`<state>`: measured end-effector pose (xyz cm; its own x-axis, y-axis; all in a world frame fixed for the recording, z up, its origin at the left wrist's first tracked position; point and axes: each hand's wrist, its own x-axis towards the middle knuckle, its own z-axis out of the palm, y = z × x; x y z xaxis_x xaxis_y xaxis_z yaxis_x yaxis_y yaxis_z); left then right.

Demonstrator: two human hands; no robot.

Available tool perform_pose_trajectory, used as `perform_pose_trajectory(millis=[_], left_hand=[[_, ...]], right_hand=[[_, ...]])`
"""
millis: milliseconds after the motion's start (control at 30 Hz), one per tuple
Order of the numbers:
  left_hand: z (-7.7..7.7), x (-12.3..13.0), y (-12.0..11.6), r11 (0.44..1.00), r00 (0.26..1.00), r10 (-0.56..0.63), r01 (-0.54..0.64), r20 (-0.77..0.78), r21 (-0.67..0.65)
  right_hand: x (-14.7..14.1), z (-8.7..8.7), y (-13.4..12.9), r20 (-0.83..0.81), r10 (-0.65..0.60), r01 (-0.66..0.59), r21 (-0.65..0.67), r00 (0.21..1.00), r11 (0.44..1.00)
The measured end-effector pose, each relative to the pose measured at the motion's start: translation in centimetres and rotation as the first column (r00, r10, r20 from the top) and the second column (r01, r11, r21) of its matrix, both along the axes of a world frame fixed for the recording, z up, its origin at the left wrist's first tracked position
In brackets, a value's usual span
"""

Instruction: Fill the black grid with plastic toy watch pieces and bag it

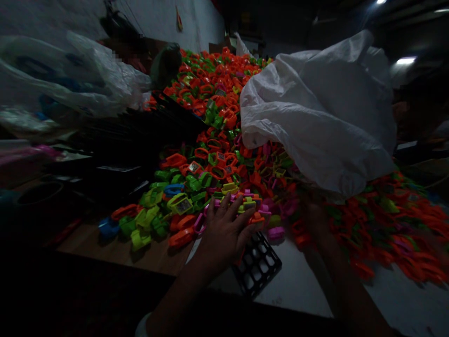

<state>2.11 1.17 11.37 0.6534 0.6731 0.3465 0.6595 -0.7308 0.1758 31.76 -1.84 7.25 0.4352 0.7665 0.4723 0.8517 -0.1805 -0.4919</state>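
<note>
My left hand (226, 229) lies palm down with its fingers spread on bright plastic toy watches (249, 204) in pink, yellow and orange. Those watches sit around the upper end of a black grid tray (261, 264), whose lower openings are bare. Part of the tray is hidden under the hand. My right hand (314, 215) is smeared by motion beside the pile, just below a white plastic bag (322, 107); its fingers cannot be made out. A yellow-green watch with a square face (181, 204) lies left of my left hand.
A large heap of orange and green watches (224, 89) runs back along the table, with more (393, 234) at right. Dark flat sheets (140, 135) are stacked at left, near a clear plastic bag (105, 75). The table's front edge (119, 257) is close. People sit partly visible at both sides.
</note>
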Motion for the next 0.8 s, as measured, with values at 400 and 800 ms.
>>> perform_pose_trajectory(millis=[400, 800], left_hand=[[-0.3, 0.0, 0.3, 1.0, 1.0, -0.012, 0.012, 0.001, 0.02], [0.0, -0.1, -0.1, 1.0, 1.0, -0.02, 0.02, 0.009, -0.021]], right_hand=[[-16.3, -3.9, -6.4, -0.756, 0.338, -0.437, 0.077, 0.561, 0.896], [-18.3, -5.2, -5.8, -0.287, 0.401, -0.408, 0.039, 0.87, 0.912]])
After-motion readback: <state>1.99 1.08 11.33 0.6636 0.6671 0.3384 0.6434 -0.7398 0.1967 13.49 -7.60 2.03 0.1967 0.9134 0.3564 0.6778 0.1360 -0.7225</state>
